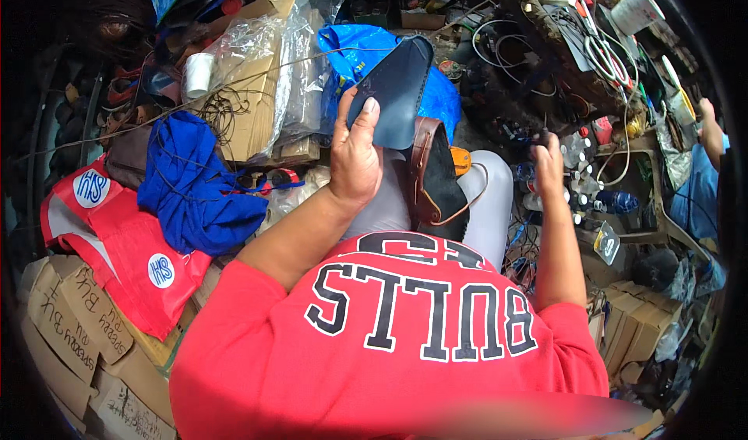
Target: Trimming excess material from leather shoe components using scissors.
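My left hand (356,150) is raised and closed on a dark leather piece (399,89), thumb on its face. A row of stitch holes runs along the leather's curved right edge. Across my lap lies a brown and black leather item (430,171) with a strap; it looks like part of a bag. A tan cord loops from it over my right knee, beside a small orange piece (460,160). Out to the right, my right hand (549,163) grips a thin pointed tool (545,134) like an awl, its point upward and apart from the leather.
Ahead lie a blue plastic bag (444,97) and plastic-wrapped cardboard (261,81). Blue cloth (183,183) and a red bag (117,245) are at left. Several bottles (580,167) and loose cables (612,66) crowd the right. Another person's hand (710,134) shows at the right rim.
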A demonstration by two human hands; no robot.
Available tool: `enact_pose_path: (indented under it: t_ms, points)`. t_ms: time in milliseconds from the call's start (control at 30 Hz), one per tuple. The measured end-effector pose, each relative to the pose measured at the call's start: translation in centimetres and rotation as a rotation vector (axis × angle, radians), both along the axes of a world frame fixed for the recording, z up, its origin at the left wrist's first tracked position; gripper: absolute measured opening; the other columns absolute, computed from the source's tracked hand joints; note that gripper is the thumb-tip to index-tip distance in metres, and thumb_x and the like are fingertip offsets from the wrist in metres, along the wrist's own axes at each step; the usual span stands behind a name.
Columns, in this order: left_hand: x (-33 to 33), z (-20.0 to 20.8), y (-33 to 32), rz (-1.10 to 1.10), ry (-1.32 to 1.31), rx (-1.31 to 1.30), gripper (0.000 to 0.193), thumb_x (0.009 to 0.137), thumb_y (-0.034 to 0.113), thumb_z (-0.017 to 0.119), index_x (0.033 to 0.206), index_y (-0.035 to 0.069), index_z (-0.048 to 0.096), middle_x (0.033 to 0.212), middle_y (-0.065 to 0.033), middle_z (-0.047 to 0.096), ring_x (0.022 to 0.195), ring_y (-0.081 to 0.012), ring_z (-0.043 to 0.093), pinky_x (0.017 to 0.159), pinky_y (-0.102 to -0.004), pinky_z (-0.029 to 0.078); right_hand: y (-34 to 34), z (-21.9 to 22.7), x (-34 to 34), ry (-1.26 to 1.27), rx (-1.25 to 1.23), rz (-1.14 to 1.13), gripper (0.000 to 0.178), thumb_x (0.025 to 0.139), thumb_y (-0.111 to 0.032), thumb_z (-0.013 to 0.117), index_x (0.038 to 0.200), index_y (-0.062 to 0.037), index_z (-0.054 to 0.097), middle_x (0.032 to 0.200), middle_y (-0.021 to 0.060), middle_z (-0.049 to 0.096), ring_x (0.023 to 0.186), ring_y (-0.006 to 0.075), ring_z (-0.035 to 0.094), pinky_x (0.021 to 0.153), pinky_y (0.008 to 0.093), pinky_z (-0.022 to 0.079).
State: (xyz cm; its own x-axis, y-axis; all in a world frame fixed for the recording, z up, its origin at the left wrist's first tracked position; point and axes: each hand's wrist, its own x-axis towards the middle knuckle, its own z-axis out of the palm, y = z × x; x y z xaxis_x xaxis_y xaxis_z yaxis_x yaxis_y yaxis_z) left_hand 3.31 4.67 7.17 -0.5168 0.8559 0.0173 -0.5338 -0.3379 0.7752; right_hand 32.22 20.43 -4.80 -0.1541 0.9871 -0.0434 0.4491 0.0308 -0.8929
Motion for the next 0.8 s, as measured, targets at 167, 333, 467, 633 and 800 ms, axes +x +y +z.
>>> enact_pose_path:
  t_ms: [167, 333, 467, 633, 800]
  points:
    - [2.8, 1.2, -0.5, -0.078, -0.052, 0.095, 0.026, 0.093, 0.016, 0.044, 0.117, 0.006, 0.045, 0.108, -0.0086, 0.057, 0.098, -0.0189, 0.057, 0.088, -0.0333, 0.044, -10.2, 11.5, -11.1, 0.595, -0.292, 0.302, 0.04, 0.083, -0.022, 0.059, 0.117, -0.0028, 0.051, 0.073, -0.0015, 0.054, 0.064, 0.0051, 0.048, 0.056, 0.0199, 0.037]
    - [2.9, 0.4, -3.1, -0.163, 0.101, 0.013, 0.038, 0.09, 0.014, 0.049, 0.124, 0.006, 0.036, 0.112, -0.01, 0.052, 0.102, -0.0185, 0.053, 0.089, -0.0307, 0.041, -10.7, 13.5, -12.3, 0.692, -0.363, 0.34, 0.019, 0.077, -0.011, 0.068, 0.09, -0.0041, 0.056, 0.064, -0.0005, 0.054, 0.052, 0.0072, 0.049, 0.048, 0.0201, 0.037]
    - [-2.8, 1.2, -4.8, -0.029, 1.041, -0.003, 0.07, 0.073, 0.018, 0.069, 0.131, 0.005, 0.032, 0.119, -0.0149, 0.049, 0.112, -0.0261, 0.047, 0.097, -0.0391, 0.035, -9.8, 15.6, -9.9, 0.381, -0.463, 0.65, 0.019, 0.07, -0.012, 0.071, 0.084, -0.003, 0.061, 0.063, -0.0031, 0.053, 0.052, 0.0041, 0.048, 0.047, 0.0181, 0.037]
    - [-3.0, 6.5, -3.5, -0.662, 1.3, 0.017, 0.04, 0.069, 0.01, 0.071, 0.107, 0.002, 0.06, 0.107, -0.0091, 0.06, 0.097, -0.0182, 0.055, 0.087, -0.0298, 0.041, -9.4, 16.4, -10.6, 0.338, -0.599, 0.888, 0.02, 0.068, -0.012, 0.072, 0.082, -0.0031, 0.062, 0.062, -0.003, 0.053, 0.055, 0.0043, 0.048, 0.048, 0.018, 0.037]
    - [-3.5, 1.7, -3.6, -0.444, 0.932, -0.287, 0.016, 0.079, 0.01, 0.065, 0.092, 0.0, 0.065, 0.079, -0.0006, 0.064, 0.072, -0.0054, 0.056, 0.066, -0.0206, 0.045, -10.3, 15.7, -10.4, 0.359, -0.336, 0.57, 0.039, 0.081, -0.023, 0.059, 0.114, -0.0041, 0.049, 0.079, -0.0034, 0.05, 0.065, 0.005, 0.046, 0.058, 0.0188, 0.036]
